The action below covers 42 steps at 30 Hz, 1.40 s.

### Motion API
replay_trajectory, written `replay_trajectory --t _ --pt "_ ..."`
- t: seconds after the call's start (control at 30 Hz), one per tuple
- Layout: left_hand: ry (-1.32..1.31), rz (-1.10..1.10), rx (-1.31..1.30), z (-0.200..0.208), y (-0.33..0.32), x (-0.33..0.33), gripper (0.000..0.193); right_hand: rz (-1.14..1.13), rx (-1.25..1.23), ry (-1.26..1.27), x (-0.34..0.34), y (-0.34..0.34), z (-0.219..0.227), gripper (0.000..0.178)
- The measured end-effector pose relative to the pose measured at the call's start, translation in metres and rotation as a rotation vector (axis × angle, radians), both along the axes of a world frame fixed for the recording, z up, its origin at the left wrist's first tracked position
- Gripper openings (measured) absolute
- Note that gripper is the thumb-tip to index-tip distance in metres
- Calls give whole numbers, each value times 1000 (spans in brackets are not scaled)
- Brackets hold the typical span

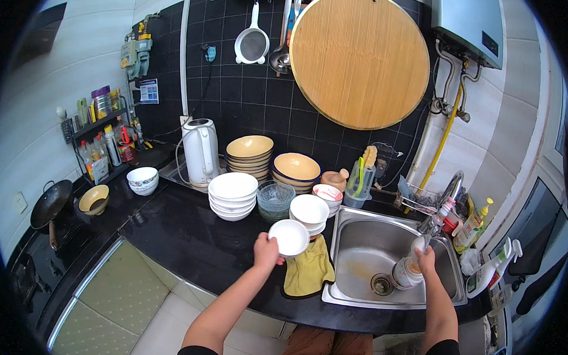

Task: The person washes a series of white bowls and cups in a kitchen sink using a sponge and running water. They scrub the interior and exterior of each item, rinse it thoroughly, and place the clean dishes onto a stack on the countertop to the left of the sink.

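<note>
My left hand is closed on the rim of a small white bowl, held over the counter beside a yellow cloth. Just behind it stands a stack of small white bowls. Over the sink, my right hand is closed around a white bowl, seen nearly edge-on under the faucet. Beneath that hand, a few patterned bowls lie stacked and tilted near the drain.
Stacks of white bowls, glass bowls and yellow bowls line the back, near a white kettle. A wok sits far left. Bottles crowd the sink's right side. A round board hangs on the wall.
</note>
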<state>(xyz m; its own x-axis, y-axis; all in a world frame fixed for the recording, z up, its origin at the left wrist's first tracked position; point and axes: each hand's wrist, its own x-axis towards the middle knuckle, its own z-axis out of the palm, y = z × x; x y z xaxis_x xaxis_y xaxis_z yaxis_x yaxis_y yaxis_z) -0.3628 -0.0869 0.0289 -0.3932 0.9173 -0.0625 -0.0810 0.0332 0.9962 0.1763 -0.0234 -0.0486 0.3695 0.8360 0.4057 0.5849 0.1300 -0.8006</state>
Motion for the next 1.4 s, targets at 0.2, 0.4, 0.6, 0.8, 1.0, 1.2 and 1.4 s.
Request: replay_trajectory --t 0.2,0.4,0.6,0.8,1.0,1.2,1.4 --pt "-36 182 -120 -19 9 -43 23 25 -104 306 -54 -24 62 20" --pt "-130 207 -148 -50 28 -47 31 -33 -24 554 -25 2 44 29" --pt "6 209 -183 -59 36 -56 32 17 110 1076 -16 16 33 39" --pt "412 284 -257 -50 33 -47 29 92 106 1352 7 21 8 34" --pt "652 619 -269 -23 17 -30 43 300 134 1491 4 24 7 32" --pt "776 465 399 23 -20 21 22 452 67 1546 -5 22 10 43" --pt "452 -457 478 20 13 178 18 375 81 1531 0 6 36 52"
